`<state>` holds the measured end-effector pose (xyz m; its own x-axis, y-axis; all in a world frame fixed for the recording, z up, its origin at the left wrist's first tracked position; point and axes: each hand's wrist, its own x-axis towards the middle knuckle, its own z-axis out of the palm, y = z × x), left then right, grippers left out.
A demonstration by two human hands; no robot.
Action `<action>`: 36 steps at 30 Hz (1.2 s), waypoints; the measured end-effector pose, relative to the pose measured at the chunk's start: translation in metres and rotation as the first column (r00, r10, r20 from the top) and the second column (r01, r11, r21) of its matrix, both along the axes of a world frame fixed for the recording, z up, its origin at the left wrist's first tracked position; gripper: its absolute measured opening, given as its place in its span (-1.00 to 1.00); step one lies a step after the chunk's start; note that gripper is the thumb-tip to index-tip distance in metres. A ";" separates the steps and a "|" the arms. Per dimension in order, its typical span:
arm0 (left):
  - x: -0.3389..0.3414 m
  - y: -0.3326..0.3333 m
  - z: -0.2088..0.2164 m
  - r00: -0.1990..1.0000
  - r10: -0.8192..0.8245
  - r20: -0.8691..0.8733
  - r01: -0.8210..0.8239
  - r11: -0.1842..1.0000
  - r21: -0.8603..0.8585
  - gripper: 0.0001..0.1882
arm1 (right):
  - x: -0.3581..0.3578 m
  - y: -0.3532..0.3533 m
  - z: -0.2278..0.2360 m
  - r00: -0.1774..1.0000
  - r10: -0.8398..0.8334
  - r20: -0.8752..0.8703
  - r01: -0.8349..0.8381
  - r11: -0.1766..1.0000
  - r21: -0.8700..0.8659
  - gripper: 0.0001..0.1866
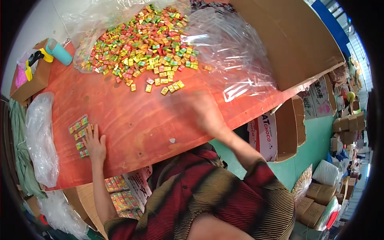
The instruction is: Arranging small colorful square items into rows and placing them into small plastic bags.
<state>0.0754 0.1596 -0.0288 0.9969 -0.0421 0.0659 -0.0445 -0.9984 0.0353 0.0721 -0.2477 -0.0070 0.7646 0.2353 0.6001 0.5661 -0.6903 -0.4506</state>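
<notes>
My left hand (pixel 95 145) lies on the left part of the red table (pixel 132 120), fingers extended. Its fingertips touch or overlap short rows of small coloured boxes (pixel 78 124), several of which lie in a column there. Over the table's right side is my right hand (pixel 202 108), smeared by motion, so its fingers and anything in them cannot be made out. Just beyond it lie a few loose yellow boxes (pixel 172 88). They sit at the near edge of a large heap of tiny yellow, green, red and orange boxes (pixel 140 44).
Clear plastic sheets (pixel 236 52) lie right of the heap; a clear bag (pixel 42 138) rests on the left edge. A small carton (pixel 36 86) holds black-and-yellow scissors (pixel 35 58) beside a teal cylinder (pixel 60 52). Below stand an open carton (pixel 286 128) and packed rows of boxes (pixel 124 200).
</notes>
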 end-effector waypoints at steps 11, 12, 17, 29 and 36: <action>-0.001 -0.120 0.014 0.886 -0.277 0.373 0.324 0.943 -0.070 -0.44 | -0.010 -0.094 -0.019 0.889 -0.449 -0.093 0.378 0.832 -0.405 -0.61; -0.007 -0.147 0.020 0.880 -0.316 0.354 0.363 0.929 -0.072 -0.44 | -0.010 -0.083 -0.019 0.890 -0.445 -0.097 0.375 0.837 -0.398 -0.61; -0.034 -0.233 0.028 0.834 -0.401 0.378 0.484 0.861 -0.155 -0.42 | -0.012 -0.008 -0.016 0.950 -0.309 -0.048 0.268 0.884 -0.384 -0.49; -0.043 -0.205 0.005 0.907 -0.385 0.173 0.415 0.889 -0.195 -0.55 | -0.053 -0.038 0.001 0.788 -0.539 -0.298 0.406 0.818 -0.407 -0.44; -0.044 -0.208 -0.001 0.875 -0.454 0.171 0.480 0.859 -0.178 -0.61 | -0.052 -0.027 -0.020 0.921 -0.347 -0.177 0.289 0.914 -0.285 -0.50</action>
